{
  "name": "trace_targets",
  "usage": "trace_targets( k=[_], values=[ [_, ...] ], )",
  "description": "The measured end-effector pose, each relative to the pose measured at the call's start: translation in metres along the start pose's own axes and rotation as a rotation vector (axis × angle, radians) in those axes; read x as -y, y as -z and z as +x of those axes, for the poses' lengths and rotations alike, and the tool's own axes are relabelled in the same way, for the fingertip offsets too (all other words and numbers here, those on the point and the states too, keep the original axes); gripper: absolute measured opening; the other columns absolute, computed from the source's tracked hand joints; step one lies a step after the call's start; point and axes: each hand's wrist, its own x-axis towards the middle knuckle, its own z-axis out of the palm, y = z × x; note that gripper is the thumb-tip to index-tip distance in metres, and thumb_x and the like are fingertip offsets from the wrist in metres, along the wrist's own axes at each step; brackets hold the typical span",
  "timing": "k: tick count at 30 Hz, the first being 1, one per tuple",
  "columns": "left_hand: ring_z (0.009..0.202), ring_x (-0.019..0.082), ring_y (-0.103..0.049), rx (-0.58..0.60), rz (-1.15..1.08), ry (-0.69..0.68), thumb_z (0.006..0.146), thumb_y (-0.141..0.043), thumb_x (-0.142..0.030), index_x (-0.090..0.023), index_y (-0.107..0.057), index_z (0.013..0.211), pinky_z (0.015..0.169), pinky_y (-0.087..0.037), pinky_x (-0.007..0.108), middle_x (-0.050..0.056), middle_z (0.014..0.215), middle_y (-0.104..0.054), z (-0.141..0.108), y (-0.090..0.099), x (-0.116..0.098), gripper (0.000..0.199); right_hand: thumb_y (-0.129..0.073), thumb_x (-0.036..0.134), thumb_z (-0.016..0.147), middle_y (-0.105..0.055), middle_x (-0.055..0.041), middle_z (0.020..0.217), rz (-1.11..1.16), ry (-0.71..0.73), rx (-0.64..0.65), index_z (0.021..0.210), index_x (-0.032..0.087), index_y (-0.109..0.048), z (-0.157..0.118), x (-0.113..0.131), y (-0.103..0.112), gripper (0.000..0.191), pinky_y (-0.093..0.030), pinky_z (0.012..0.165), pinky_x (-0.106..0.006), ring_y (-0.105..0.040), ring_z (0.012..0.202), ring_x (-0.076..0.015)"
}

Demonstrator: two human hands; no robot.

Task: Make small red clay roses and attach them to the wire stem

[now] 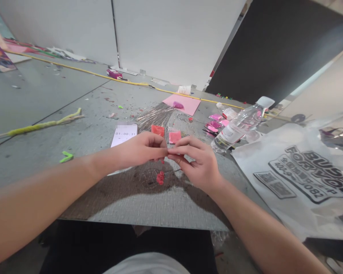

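My left hand (pixel 147 147) and my right hand (pixel 196 158) meet fingertip to fingertip above the table, both pinched. Whatever lies between the fingertips is too small to make out; a bit of red shows just under my left fingers. Below them on the table is a small red cluster (pixel 160 177) beside thin looped wire. Just beyond the hands lie a red packet (pixel 157 130) and a pinkish-red packet (pixel 175 136). A phone (pixel 125 134) showing a timer is partly hidden behind my left hand and wrist.
Thin wires (pixel 153 116) fan out by a pink sheet (pixel 185 103). A clear bottle (pixel 237 127) and a white plastic bag (pixel 291 175) stand at right. Green-yellow stems (pixel 45 125) and a green piece (pixel 66 156) lie left; a yellow cord (pixel 88 71) crosses behind.
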Motion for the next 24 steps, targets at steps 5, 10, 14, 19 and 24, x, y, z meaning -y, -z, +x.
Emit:
trace_targets(
  k=[5, 10, 14, 19, 24],
  values=[
    [0.059, 0.011, -0.048, 0.035, 0.07, -0.044, 0.093, -0.066, -0.042, -0.019, -0.062, 0.073, 0.055, -0.033, 0.027, -0.001, 0.065, -0.055, 0.001, 0.004, 0.001, 0.031, -0.079, 0.016, 0.09, -0.077, -0.0041, 0.095, 0.075, -0.076, 0.007, 0.098, 0.025, -0.08, 0.0, 0.002, -0.001, 0.012, -0.062, 0.072, -0.03, -0.071, 0.082, -0.0154],
    [0.053, 0.008, -0.038, 0.013, 0.168, -0.123, 0.088, -0.071, -0.033, -0.018, -0.06, 0.072, 0.049, -0.029, 0.023, -0.005, 0.06, -0.049, -0.002, 0.004, -0.004, 0.025, -0.09, 0.03, 0.081, -0.076, -0.0004, 0.083, 0.277, -0.389, 0.011, 0.101, 0.024, -0.078, 0.0, 0.006, 0.0, 0.024, -0.062, 0.065, -0.028, -0.072, 0.074, -0.015],
    [0.055, 0.008, -0.044, -0.053, 0.272, -0.224, 0.088, -0.07, -0.034, -0.017, -0.061, 0.071, 0.05, -0.033, 0.022, -0.004, 0.062, -0.056, -0.005, 0.001, -0.007, 0.026, -0.093, 0.033, 0.075, -0.076, 0.0006, 0.079, 0.365, -0.515, 0.015, 0.102, 0.024, -0.078, 0.002, 0.009, 0.002, 0.032, -0.06, 0.059, -0.027, -0.071, 0.067, -0.0138],
    [0.055, 0.008, -0.047, -0.166, 0.402, -0.379, 0.089, -0.067, -0.028, -0.017, -0.061, 0.068, 0.051, -0.035, 0.022, -0.004, 0.06, -0.058, -0.008, -0.004, -0.013, 0.024, -0.095, 0.034, 0.072, -0.077, 0.0002, 0.077, 0.493, -0.655, 0.011, 0.097, 0.023, -0.079, 0.005, 0.014, 0.003, 0.032, -0.058, 0.051, -0.024, -0.069, 0.06, -0.0124],
    [0.056, 0.008, -0.052, -0.291, 0.473, -0.5, 0.089, -0.064, -0.021, -0.017, -0.065, 0.072, 0.055, -0.039, 0.022, -0.003, 0.062, -0.062, -0.01, -0.009, -0.017, 0.018, -0.097, 0.036, 0.069, -0.075, 0.0006, 0.071, 0.67, -0.803, 0.005, 0.089, 0.02, -0.077, 0.007, 0.019, 0.0, 0.033, -0.052, 0.042, -0.02, -0.069, 0.055, -0.0123]
  ],
)
